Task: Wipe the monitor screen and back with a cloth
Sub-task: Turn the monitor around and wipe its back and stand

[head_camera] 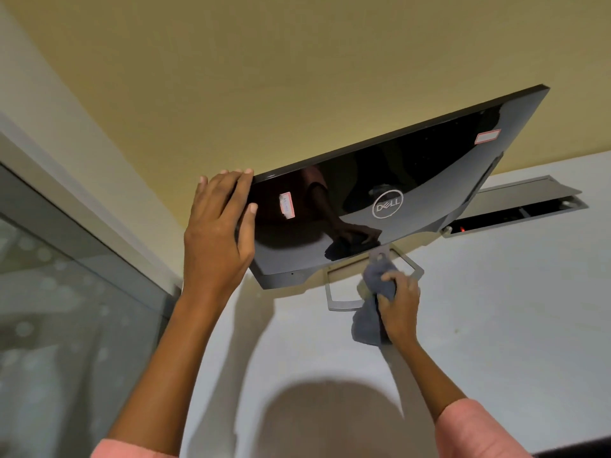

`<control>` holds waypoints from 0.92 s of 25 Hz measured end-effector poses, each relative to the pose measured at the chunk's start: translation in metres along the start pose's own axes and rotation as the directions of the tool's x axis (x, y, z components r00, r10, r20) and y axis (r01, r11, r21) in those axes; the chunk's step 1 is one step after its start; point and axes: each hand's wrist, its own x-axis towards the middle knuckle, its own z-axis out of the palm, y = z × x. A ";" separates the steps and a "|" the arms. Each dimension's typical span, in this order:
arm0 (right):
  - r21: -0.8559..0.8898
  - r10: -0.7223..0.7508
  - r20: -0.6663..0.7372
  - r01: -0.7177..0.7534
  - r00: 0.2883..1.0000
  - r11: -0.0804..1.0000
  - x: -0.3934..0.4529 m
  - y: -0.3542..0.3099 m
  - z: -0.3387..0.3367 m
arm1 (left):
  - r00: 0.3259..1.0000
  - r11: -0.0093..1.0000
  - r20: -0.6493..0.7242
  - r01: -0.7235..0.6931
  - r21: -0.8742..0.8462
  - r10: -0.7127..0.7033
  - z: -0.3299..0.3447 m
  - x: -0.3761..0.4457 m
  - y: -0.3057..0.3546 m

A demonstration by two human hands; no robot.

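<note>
The monitor [413, 166] shows its glossy black back, with a silver logo and two white stickers, tilted up to the right. My left hand [218, 233] grips its left edge, fingers over the rim and thumb on the back. My right hand [398, 305] holds a bunched grey-blue cloth [373, 312] against the silver stand [334, 292] just below the monitor's lower edge. The screen side faces away and is hidden.
The monitor stands on a white desk [496, 309] against a yellow wall [264, 77]. An open cable slot [529, 206] lies in the desk behind the monitor. A frosted glass partition [66, 309] runs along the left.
</note>
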 end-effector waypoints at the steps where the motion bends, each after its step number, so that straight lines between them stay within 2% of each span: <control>1: 0.108 0.046 -0.084 -0.037 0.995 0.994 0.010 -0.025 -0.003 | 1.000 1.000 0.006 -0.005 -0.010 0.005 -0.001 0.000 -0.001; 4: 0.351 0.286 -0.155 -0.218 0.946 0.911 0.022 -0.063 0.006 | 1.000 0.999 0.018 0.001 -0.032 0.000 -0.003 0.002 -0.003; 5: 0.453 0.422 -0.094 -0.339 0.902 0.825 0.017 -0.060 0.017 | 1.000 0.999 0.026 -0.005 -0.034 0.006 -0.004 0.003 -0.003; 7: 0.551 0.608 0.202 -0.602 0.768 0.578 -0.004 -0.049 0.041 | 0.997 0.999 0.054 -0.046 -0.014 0.047 -0.007 0.004 -0.007; 9: 0.547 0.620 0.358 -0.695 0.698 0.467 -0.015 -0.050 0.057 | 0.993 0.995 0.075 -0.094 0.011 0.093 -0.011 0.002 -0.013; 11: 0.566 0.594 0.262 -0.619 0.761 0.544 -0.003 -0.060 0.063 | 0.996 0.997 0.033 -0.078 0.018 0.077 -0.012 -0.004 -0.016; 13: 0.563 0.561 0.172 -0.548 0.810 0.619 0.012 -0.073 0.068 | 1.000 1.000 -0.025 0.008 -0.019 -0.009 -0.013 -0.014 -0.018; 15: 0.546 0.535 0.188 -0.540 0.824 0.640 0.011 -0.079 0.075 | 0.997 0.994 -0.028 0.065 -0.091 -0.067 -0.015 -0.018 -0.017; 18: 0.460 0.429 0.162 -0.452 0.889 0.764 -0.012 -0.088 0.077 | 0.998 0.986 -0.010 0.067 -0.151 -0.069 -0.017 -0.016 -0.019; 20: 0.338 0.287 0.214 -0.347 0.934 0.875 -0.030 -0.086 0.082 | 0.998 0.984 -0.009 0.066 -0.166 -0.069 -0.017 -0.014 -0.021; 22: 0.311 0.172 0.355 -0.289 0.919 0.905 -0.043 -0.082 0.086 | 0.997 0.980 -0.018 0.074 -0.186 -0.079 -0.015 -0.015 -0.021; 23: 0.300 0.169 0.390 -0.298 0.905 0.906 -0.044 -0.084 0.083 | 0.996 0.978 -0.026 0.076 -0.195 -0.083 -0.014 -0.016 -0.020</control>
